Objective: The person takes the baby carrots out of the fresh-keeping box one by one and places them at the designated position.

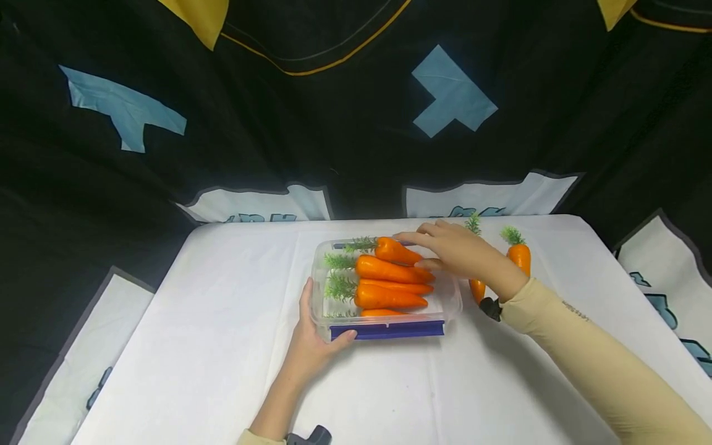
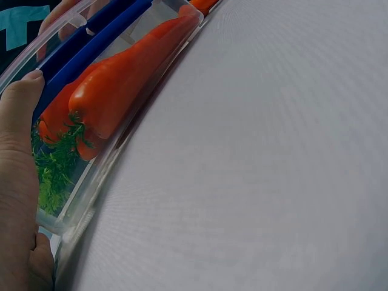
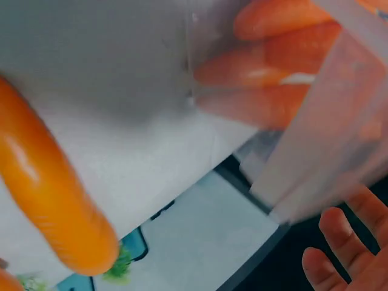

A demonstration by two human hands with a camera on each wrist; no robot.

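Observation:
A clear plastic container [image 1: 453,303] with a blue latch [image 1: 387,330] along its near side sits on the table. Several orange carrots [image 1: 392,295] with green tops lie inside it. My left hand [image 1: 313,346] grips its near left corner, thumb at the blue latch and fingers along the left wall. Over the far right part of the container is my right hand [image 1: 447,247], its fingers spread above the farthest carrot [image 1: 396,251]. In the right wrist view those fingers [image 3: 337,230] look loosely extended beyond the container wall; whether they touch the carrot is hidden.
Right of the container, two more carrots lie on the white tablecloth [image 1: 222,321]: one [image 1: 477,290] partly under my right wrist, another [image 1: 520,256] farther right. A black patterned cloth [image 1: 334,123] hangs behind the table.

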